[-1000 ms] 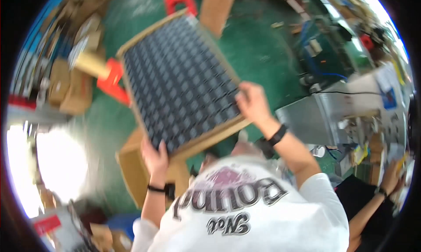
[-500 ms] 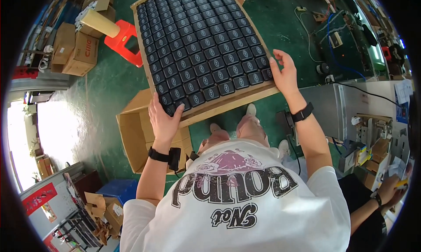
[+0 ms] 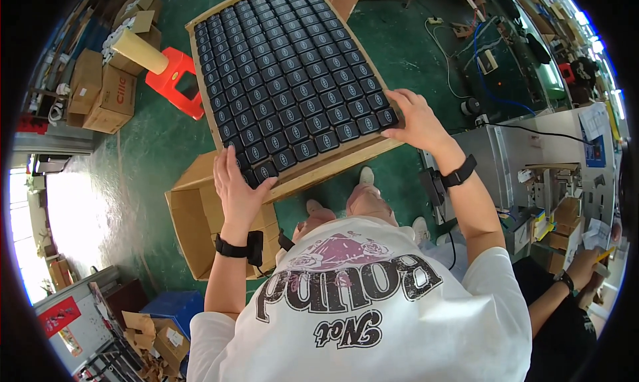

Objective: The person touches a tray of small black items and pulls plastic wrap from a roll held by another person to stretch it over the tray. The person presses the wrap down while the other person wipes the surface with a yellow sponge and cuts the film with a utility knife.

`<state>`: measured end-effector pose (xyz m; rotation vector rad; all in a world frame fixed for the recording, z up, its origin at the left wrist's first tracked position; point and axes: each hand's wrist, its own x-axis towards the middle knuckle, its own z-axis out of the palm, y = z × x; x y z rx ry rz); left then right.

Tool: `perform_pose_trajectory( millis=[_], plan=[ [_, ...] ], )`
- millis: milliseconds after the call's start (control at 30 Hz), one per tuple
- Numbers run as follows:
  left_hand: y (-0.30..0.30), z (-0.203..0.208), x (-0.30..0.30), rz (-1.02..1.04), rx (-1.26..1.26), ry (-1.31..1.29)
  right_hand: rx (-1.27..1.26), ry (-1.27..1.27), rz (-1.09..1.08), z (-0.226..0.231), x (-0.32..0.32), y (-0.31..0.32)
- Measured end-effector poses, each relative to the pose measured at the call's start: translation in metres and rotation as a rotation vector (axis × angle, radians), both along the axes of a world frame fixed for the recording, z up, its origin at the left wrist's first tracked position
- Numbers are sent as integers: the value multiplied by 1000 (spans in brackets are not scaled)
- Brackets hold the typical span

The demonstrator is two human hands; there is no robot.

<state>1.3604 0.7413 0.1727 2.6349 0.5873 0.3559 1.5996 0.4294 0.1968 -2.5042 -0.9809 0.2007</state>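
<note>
A shallow wooden tray (image 3: 326,162) is packed with rows of small black rounded-square pieces (image 3: 286,99), each with a pale oval mark. At its near left corner is my left hand (image 3: 236,192), fingers along the outer side and thumb over the front rim beside the nearest pieces. My right hand (image 3: 421,124) grips the near right corner, with the fingertips on the side edge by the last pieces and the thumb against the front rim. Both hands are closed on the tray. What supports the tray underneath is mostly hidden.
Under the tray's left side stands an open cardboard box (image 3: 193,215). A red plastic stool (image 3: 176,82) with a pale yellow roll (image 3: 140,51) stands to the left. Grey cabinets (image 3: 476,169) and cables are on the right. At lower right is another person's hand (image 3: 582,269).
My right hand has turned inward, bringing its fingertips to the side edge and its thumb to the front rim. My left hand stays at its corner. The whole view has shifted slightly.
</note>
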Motion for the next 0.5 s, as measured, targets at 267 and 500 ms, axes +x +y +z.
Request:
perform_pose_trajectory(
  millis=[267,500],
  plan=[
    [-25,22,53,-408,162,76,-33,-90,275,-6,16,17],
    [-33,19,73,-488,243,121,-94,-119,318,-7,17,25]
  ],
)
